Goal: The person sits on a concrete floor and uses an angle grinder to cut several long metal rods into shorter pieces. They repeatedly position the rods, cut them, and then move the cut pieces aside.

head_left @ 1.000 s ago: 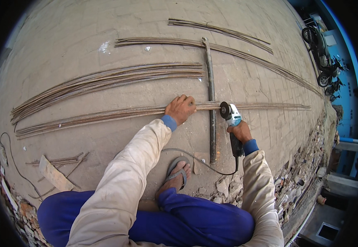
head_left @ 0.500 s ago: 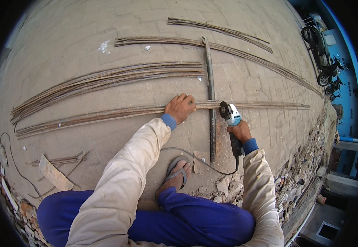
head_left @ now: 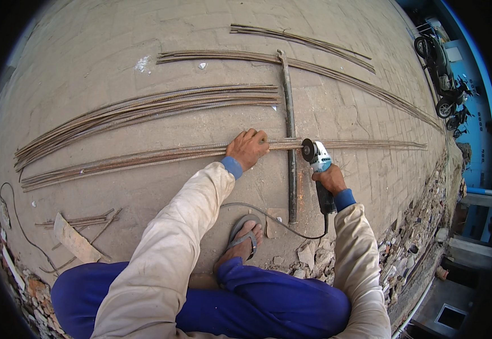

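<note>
My left hand (head_left: 247, 149) is closed round a bundle of rusty steel rebar (head_left: 150, 158) that lies across the paving. Beyond that hand the bars run to the right over a dark metal pipe (head_left: 292, 192). My right hand (head_left: 330, 179) grips an angle grinder (head_left: 321, 161) with a blue and white head and a black body. Its dark disc (head_left: 308, 150) is at the bars, just right of the pipe. Faint orange sparks show on the ground below the disc. A grey cord (head_left: 291, 230) runs from the grinder's rear end past my sandalled foot (head_left: 246, 237).
More rebar bundles lie farther off, one at the left (head_left: 161, 107) and others at the far side (head_left: 359, 79). Short bar offcuts and a flat board (head_left: 75, 240) are at the near left. Broken rubble (head_left: 410, 260) lines the right edge, and motorcycles (head_left: 443, 68) stand beyond it.
Both hands and the grinder stay almost in place. The orange sparks below the disc look a little different in spread.
</note>
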Motion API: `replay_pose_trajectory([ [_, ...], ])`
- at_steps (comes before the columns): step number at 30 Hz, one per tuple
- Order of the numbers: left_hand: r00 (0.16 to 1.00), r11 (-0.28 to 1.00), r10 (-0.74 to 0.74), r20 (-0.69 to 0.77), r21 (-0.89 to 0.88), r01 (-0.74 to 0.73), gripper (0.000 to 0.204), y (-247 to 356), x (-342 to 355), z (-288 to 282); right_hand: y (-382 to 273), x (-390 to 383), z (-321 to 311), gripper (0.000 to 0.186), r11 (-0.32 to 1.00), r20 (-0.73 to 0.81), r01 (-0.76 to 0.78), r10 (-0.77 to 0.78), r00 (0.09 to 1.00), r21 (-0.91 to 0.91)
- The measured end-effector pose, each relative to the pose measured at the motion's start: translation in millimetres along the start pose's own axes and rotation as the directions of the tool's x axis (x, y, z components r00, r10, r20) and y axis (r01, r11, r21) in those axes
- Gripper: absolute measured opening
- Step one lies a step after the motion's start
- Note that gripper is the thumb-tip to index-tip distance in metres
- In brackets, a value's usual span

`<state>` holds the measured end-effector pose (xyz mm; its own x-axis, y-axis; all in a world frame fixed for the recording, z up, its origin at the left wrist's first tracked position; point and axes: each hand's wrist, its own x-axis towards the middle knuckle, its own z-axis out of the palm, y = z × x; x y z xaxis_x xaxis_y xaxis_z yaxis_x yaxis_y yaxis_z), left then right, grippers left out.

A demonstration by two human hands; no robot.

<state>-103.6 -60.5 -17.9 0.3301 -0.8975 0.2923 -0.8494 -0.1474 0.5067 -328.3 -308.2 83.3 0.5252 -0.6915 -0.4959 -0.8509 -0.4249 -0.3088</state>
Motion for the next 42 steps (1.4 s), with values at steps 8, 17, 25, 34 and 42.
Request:
replay_pose_trajectory([
  [8,1.0,1.0,0.005,0.001,0.001,-0.005,0.013,-1.8,-0.3,2.6,2.7,5.2,0.0,0.052,1.0,-0.005,0.004,-0.004,1.0,-0.016],
  [17,0.999,1.0,-0.003,0.032,0.025,0.002,0.012,-0.2,-1.6,0.8,2.1,11.7,-0.6,0.053,0.999,-0.02,0.006,-0.007,1.0,-0.044],
  [25,1.0,1.0,0.0,0.028,0.012,0.0,0.013,-2.0,-0.3,4.3,6.6,11.1,1.5,0.051,0.999,0.01,0.046,-0.046,0.999,-0.026],
  [34,0.999,1.0,-0.001,0.032,0.015,0.001,0.014,-2.0,-0.4,1.6,4.7,5.0,1.1,0.049,0.999,0.0,0.042,-0.042,0.999,-0.02],
  [42,1.0,1.0,0.011,0.022,0.029,-0.011,0.013,-4.0,-2.1,9.2,-1.4,8.5,-2.6,0.05,1.0,0.019,-0.017,0.017,1.0,-0.018],
])
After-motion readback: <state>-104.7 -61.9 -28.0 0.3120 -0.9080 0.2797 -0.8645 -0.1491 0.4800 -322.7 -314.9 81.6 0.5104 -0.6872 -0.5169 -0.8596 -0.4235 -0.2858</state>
